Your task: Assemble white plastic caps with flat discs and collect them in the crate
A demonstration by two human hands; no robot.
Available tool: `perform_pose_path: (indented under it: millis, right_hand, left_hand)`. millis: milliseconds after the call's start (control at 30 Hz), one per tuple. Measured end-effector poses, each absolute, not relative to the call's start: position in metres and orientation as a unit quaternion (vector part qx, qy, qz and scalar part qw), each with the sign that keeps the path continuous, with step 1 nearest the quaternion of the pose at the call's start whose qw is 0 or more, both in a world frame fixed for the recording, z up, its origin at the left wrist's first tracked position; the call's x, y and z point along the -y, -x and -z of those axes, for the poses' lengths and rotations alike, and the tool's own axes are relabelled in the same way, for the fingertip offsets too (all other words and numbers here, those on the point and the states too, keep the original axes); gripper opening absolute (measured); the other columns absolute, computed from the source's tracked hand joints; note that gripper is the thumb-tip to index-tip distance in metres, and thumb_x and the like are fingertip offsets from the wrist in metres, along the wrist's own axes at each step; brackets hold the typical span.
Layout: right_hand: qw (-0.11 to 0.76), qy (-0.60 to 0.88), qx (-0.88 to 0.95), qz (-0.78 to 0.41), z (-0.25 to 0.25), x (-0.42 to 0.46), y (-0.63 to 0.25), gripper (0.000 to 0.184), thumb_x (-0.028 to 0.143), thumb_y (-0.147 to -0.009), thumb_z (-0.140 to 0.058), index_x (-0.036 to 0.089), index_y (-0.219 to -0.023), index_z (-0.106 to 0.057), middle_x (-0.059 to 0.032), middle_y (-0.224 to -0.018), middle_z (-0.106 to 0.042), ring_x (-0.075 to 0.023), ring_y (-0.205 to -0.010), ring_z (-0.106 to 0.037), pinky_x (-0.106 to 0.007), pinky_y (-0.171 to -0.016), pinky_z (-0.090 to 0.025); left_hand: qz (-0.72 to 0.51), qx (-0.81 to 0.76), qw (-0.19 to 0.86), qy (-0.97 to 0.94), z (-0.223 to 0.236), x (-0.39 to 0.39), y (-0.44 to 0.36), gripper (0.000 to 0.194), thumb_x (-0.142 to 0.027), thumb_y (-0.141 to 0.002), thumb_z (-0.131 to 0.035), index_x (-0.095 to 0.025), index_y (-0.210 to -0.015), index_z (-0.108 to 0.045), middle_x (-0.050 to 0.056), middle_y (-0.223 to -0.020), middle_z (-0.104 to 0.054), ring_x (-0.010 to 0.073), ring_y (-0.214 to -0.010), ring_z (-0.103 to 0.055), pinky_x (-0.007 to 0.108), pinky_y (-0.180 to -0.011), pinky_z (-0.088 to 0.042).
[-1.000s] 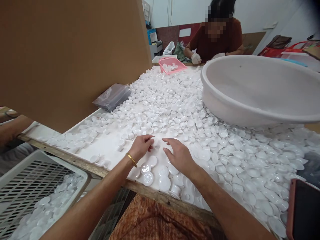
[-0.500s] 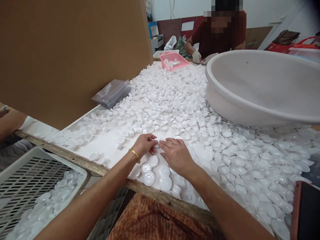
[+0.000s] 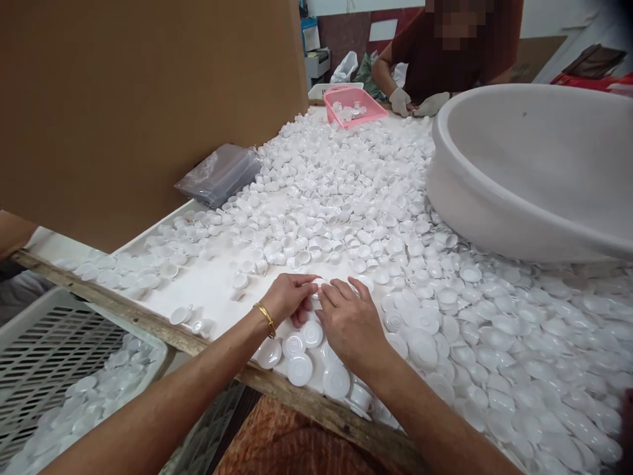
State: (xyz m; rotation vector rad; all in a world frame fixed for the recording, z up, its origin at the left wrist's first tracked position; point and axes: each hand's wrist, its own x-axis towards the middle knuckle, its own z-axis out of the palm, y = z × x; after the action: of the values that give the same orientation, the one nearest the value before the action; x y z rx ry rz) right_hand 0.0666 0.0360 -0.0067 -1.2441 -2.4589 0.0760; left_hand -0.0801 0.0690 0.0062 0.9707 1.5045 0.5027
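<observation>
My left hand (image 3: 291, 297), with a gold bracelet on its wrist, pinches a small white plastic saucer (image 3: 318, 282) between thumb and fingers. My right hand (image 3: 349, 320) is closed against the same piece from the other side, its fingers bent over it. Fingers cover most of the piece, so whether a cup sits on it cannot be made out. Just below my hands lie several loose white saucers (image 3: 299, 369). A tiny cup on a saucer (image 3: 361, 398) rests by the table's wooden edge (image 3: 316, 394).
Piles of small white cups (image 3: 326, 178) spread over the table. A big white basin (image 3: 475, 198) stands on the right, a pink tray (image 3: 356, 115) at the back. Cardboard (image 3: 148, 119) rises left, near a plastic-wrapped packet (image 3: 220, 175). A white crate (image 3: 89, 316) sits lower left. A gloved person (image 3: 459, 66) works opposite.
The view has shifted a little, so the basin sits farther right. Both hands stay together at the small white piece, the right fingers now more bent over it.
</observation>
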Motion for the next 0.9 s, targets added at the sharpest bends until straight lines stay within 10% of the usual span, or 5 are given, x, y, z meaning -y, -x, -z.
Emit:
perform_pose_path:
  millis: [233, 500, 900]
  right_hand:
    - [0.186, 0.446, 0.875, 0.007, 0.007, -0.032, -0.063, 0.023, 0.016, -0.084, -0.049, 0.016, -0.105, -0.058, -0.0082, -0.107, -0.06, -0.022, -0.105, -0.048, -0.044, -0.099, -0.028]
    - [0.194, 0.45, 0.872, 0.017, 0.007, -0.027, -0.072, 0.02, 0.014, -0.084, -0.048, 0.015, -0.099, -0.061, -0.0088, -0.102, -0.062, -0.0238, -0.11, -0.045, -0.045, -0.101, -0.025]
    - [0.196, 0.457, 0.868, 0.013, 0.015, -0.03, -0.077, 0.018, 0.014, -0.085, -0.047, 0.017, -0.095, -0.062, -0.0067, -0.101, -0.064, -0.0225, -0.107, -0.047, -0.045, -0.101, -0.022]
  left_hand:
    - [-0.18, -0.66, 0.558, -0.47, -0.006, -0.067, 0.081, 0.042, -0.031, -0.083, -0.045, -0.018, -0.123, -0.05, -0.005, -0.048, -0.05, 0.0092, -0.031, -0.048, 0.02, -0.033, -0.039]
    - [-0.032, -0.629, 0.076, -0.773, -0.01, -0.069, 0.062, 0.032, -0.029, -0.09, -0.031, -0.018, -0.096, -0.061, 0.007, -0.082, -0.062, 0.0186, -0.074, -0.06, 0.028, -0.064, -0.043]
    - [-0.137, -0.548, -0.023, -0.825, 0.014, -0.122, 0.036, 0.043, -0.029, -0.09, -0.035, -0.038, -0.131, -0.035, 0.007, -0.123, -0.044, 0.0243, -0.116, -0.034, 0.049, -0.099, -0.02]
